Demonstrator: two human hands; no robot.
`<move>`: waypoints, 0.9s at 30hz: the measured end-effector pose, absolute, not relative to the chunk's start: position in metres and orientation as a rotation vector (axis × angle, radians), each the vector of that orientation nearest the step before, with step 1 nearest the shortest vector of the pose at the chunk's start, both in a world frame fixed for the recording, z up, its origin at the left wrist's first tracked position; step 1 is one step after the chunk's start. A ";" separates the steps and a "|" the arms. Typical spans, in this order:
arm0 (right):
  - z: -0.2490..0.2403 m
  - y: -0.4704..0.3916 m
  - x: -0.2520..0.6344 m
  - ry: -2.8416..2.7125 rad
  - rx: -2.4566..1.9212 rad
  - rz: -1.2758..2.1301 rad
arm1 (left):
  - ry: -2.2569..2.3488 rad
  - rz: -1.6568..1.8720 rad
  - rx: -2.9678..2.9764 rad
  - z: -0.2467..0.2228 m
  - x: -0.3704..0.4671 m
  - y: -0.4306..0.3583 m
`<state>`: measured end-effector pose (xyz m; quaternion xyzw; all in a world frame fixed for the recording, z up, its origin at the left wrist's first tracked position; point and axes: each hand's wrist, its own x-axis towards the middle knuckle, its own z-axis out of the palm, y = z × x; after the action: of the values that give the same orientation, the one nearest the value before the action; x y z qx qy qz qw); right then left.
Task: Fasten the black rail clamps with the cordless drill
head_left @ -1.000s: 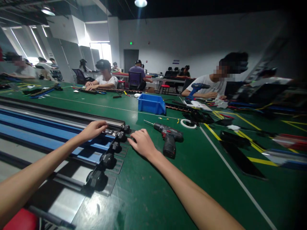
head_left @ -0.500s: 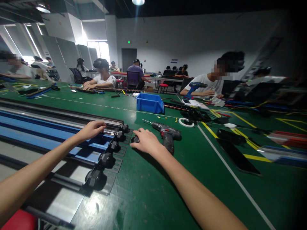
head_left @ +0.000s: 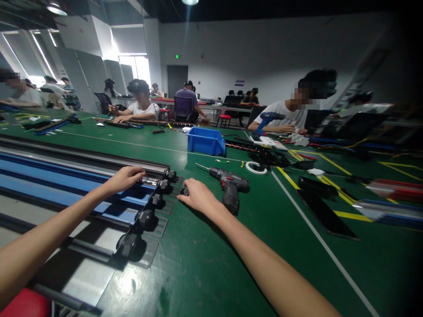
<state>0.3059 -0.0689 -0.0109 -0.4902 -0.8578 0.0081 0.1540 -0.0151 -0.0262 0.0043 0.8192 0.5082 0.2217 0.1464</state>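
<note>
Several long bars lie side by side at the left, with blue and silver faces. My left hand (head_left: 128,177) is closed over one bar (head_left: 152,180) near its right end, its fingertips partly hidden. Black hexagonal knob-like fittings (head_left: 145,219) stick out from the bar ends. To the right of them, my right hand (head_left: 197,193) is just above the green table. Its thumb and fingers close round a small black piece (head_left: 185,191), mostly covered by the hand. Right behind that hand lies a black and red cordless drill (head_left: 230,182) with a long thin bit.
A blue plastic bin (head_left: 205,141) stands beyond the drill. Near it lie a white ring (head_left: 255,167), a flat black panel (head_left: 327,213) and yellow tape lines. A blue drill (head_left: 267,121) stands farther right. Co-workers sit across the table (head_left: 198,273). A red stool (head_left: 28,304) shows at lower left.
My right hand has shifted slightly left and down with the small black piece, uncovering more of the drill's handle. My left hand stays on the bar.
</note>
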 end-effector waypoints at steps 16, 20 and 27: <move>0.040 -0.033 0.360 -1.843 -1.304 0.128 | 1.460 0.589 2.363 0.002 -0.019 -0.023; 0.050 -0.010 0.411 -1.543 -1.315 0.014 | 1.470 0.589 2.359 0.001 -0.021 -0.022; 0.013 0.026 0.499 -1.190 -1.447 -0.057 | 1.484 0.573 2.357 0.001 -0.020 -0.022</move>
<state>0.4992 0.0260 0.0129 -0.6221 -0.5118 -0.0245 0.5920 -0.0201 -0.0216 0.0014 0.8197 0.5160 0.1992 0.1485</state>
